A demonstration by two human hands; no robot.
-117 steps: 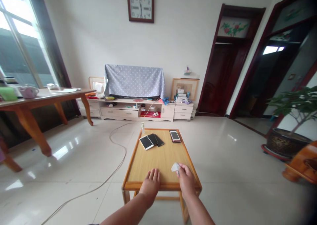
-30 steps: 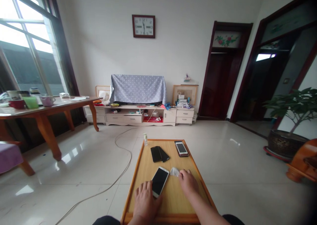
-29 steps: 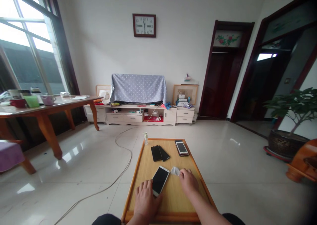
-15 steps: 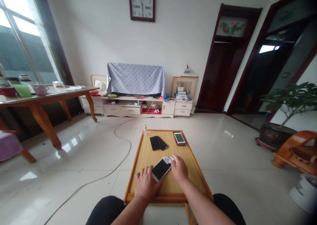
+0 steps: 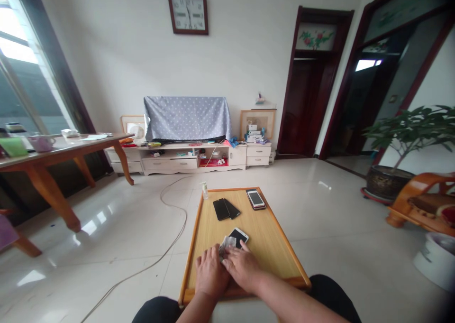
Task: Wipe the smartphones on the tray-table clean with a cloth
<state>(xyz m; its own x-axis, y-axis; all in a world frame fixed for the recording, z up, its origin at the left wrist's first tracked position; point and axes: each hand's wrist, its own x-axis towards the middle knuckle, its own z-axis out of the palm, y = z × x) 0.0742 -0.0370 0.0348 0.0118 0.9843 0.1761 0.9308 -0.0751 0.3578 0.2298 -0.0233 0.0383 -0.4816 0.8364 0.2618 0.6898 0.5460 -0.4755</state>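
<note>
A white-framed smartphone (image 5: 242, 235) with a dark screen lies slanted on the small wooden table (image 5: 270, 247). My left hand (image 5: 212, 272) grips it at its lower left end, fingers bent over the edge. A crumpled white tissue (image 5: 228, 241) covers the left part of the screen. My right hand (image 5: 244, 267) presses this tissue against the glass, its fingertips close beside my left hand. Both hands hide the phone's near end. Farther back, two black phones (image 5: 222, 209) overlap, and a white phone (image 5: 256, 198) rests on a darker one.
A small clear pump bottle (image 5: 204, 190) stands at the table's far left corner. Raised wooden edging (image 5: 284, 237) runs along the tabletop. A cable (image 5: 177, 228) snakes over the floor to the left. A TV cabinet (image 5: 170, 164) stands against the wall.
My right hand has slid the tissue from the phone's far right end down toward its near left end, beside my left hand. The camera view has turned slightly right.
</note>
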